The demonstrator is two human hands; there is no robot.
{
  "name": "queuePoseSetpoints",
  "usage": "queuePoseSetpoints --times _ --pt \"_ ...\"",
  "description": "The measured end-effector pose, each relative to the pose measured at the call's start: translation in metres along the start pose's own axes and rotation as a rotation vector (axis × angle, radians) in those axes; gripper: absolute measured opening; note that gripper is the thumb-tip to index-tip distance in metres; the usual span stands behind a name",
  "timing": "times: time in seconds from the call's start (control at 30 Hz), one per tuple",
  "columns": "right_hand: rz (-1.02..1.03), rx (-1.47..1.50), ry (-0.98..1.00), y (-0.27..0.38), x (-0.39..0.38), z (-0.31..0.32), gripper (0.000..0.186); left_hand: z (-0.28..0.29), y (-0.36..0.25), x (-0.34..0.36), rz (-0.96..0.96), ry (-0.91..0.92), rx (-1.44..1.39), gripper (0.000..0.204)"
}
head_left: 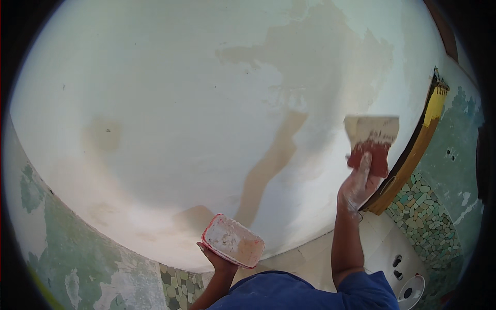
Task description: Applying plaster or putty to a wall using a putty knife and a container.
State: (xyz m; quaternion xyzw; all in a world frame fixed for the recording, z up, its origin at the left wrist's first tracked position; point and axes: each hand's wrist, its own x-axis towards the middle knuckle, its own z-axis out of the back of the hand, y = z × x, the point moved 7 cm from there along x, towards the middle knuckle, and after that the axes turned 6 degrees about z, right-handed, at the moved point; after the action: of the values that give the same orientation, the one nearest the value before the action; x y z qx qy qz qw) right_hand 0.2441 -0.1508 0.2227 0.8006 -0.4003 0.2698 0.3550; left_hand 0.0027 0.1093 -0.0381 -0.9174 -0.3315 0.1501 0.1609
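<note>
Head view, only one. Right grip [357, 185] closed around a broad scraper [373, 142], thumb laid along its reddish lower part, pale smears on that part and on the hand. Blade points up, in front of the big pale surface [170, 103]; can't tell whether the edge touches it. Left grip [223, 262] clamped on a red-rimmed tub [235, 242], held low and tilted, inside showing toward the camera. Pale paste coats its walls and bottom; looks like a modest amount remains, depth unclear.

State of the surface: mostly pale and fairly even. A large beige area [320, 51] with ragged edges spreads across the upper right; a tan strip [271, 160] runs from mid-surface down toward the tub; a small tan spot [106, 133] sits at left, dark mark in it. A few other dark specks stay visible. My reading: partway along, wide stretches covered, work still uneven. Whether the tan patches are damp paste or bare ground, can't tell.

Edges: yellow-brown curved trim [426, 129] right of the scraper; patchy green wall [449, 139] beyond; stone mosaic [423, 217] below that.
</note>
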Motion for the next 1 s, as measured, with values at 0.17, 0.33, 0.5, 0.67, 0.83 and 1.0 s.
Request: queuePoseSetpoints --times 0.17,0.33,0.5,0.67,0.83,1.0 --pt "0.544 0.179 0.358 0.013 0.015 -0.151 0.029 -0.006 0.003 -0.007 -0.016 -0.005 -0.008 0.086" --pt "0.859 -0.552 0.592 0.026 -0.051 -0.245 0.05 -0.018 -0.008 -0.014 -0.13 -0.011 -0.047 0.076" --pt "0.733 -0.444 0.671 0.034 -0.064 -0.25 0.052 -0.025 -0.014 -0.017 -0.173 -0.007 -0.059 0.072" --pt "0.815 -0.438 0.951 0.041 -0.102 -0.239 0.054 -0.018 -0.016 -0.01 -0.134 0.03 -0.095 0.073" --pt "0.827 -0.501 0.991 0.075 -0.08 -0.209 0.048 -0.009 -0.013 -0.013 -0.106 0.033 -0.089 0.074" --pt "0.746 -0.633 0.609 0.068 0.015 -0.196 0.04 -0.014 -0.009 -0.014 -0.058 0.024 -0.081 0.072"
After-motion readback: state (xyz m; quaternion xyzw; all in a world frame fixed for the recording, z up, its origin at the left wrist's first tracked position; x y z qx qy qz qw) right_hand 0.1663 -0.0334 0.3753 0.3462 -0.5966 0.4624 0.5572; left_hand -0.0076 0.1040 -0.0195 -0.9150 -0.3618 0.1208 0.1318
